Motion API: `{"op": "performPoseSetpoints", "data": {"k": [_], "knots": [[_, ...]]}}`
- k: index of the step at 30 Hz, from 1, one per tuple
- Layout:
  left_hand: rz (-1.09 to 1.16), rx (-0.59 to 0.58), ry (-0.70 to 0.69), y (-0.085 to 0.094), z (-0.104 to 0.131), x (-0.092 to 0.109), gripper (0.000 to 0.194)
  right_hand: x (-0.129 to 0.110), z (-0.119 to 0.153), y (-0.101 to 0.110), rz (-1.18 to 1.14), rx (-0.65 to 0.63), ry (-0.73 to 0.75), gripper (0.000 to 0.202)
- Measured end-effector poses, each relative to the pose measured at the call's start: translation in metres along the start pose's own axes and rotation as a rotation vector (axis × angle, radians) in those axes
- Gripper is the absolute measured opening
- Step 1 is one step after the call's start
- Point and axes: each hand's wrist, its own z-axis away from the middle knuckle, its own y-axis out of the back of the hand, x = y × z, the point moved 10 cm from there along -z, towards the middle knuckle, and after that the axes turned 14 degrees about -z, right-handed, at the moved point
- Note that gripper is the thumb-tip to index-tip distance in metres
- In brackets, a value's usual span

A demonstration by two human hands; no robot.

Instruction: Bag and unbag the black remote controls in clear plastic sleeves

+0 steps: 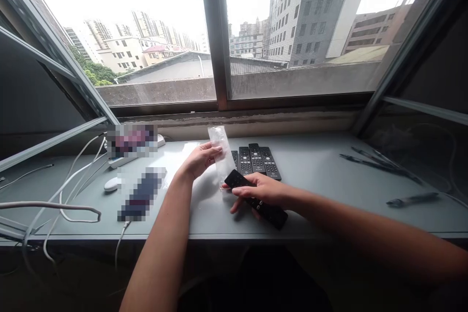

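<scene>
A clear plastic sleeve (221,163) is held near its upper end by my left hand (202,158), thumb over it. My right hand (259,190) grips a black remote control (268,209), its thumb on the buttons and its fingers partly underneath. The remote lies at a slant, with its far end against or just over the lower part of the sleeve; whether it is inside cannot be made out. Just behind, several black remotes (257,158) lie side by side on the grey table (310,165), one partly hidden by the sleeve.
At the left are a blurred phone-like object (141,197), a white round object (111,184), a power strip (161,140) and white cables (69,204). Pens (413,200) lie at the right. A window frame (217,34) stands behind the table.
</scene>
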Motion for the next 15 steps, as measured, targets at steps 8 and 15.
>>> {"op": "performPoseSetpoints", "data": {"k": [8,15], "knots": [[-0.681,0.905,-0.113,0.095,0.053,0.053,0.056,0.002,0.001,-0.003,-0.029,-0.021,-0.007,0.057],[-1.277,0.844,0.249,0.115,0.054,0.036,0.040,0.004,-0.002,-0.003,-0.028,-0.015,-0.020,0.060]]}}
